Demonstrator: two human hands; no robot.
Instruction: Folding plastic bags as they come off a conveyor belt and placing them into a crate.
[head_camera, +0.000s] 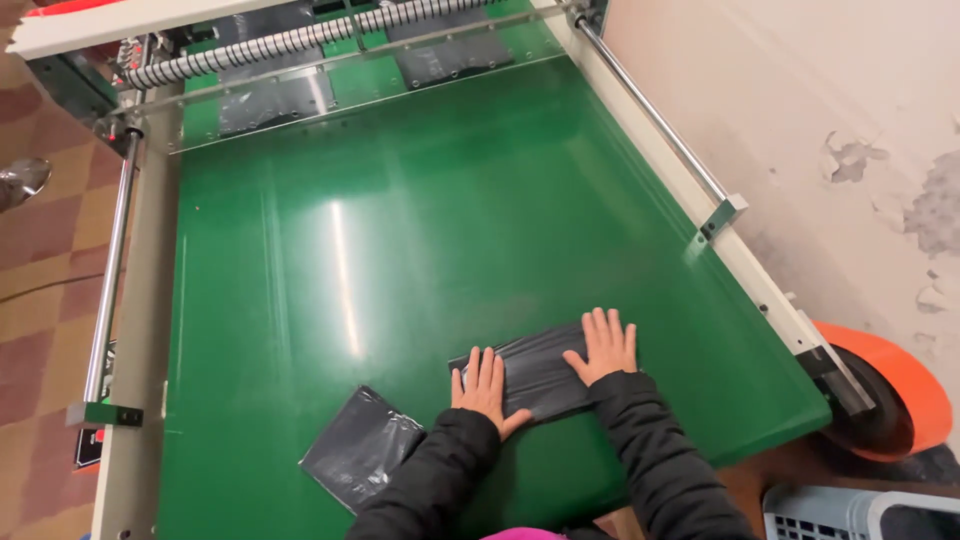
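Both hands flatten black bags near belt edge.

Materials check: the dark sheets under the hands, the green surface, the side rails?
Dark sheets: likely thin plastic film, grey-black, wrinkled with a soft sheen. Both hands, left hand and right hand, press flat on one stack. Green surface: looks like smooth glossy rubber or PVC belting, showing light glare. Side rails: polished metal rods, seemingly steel.

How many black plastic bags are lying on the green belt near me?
2. One black bag lies flat under both hands, left hand and right hand. The other folded bag lies apart to its left, near the belt's front edge. More dark sheets sit at the far rollers.
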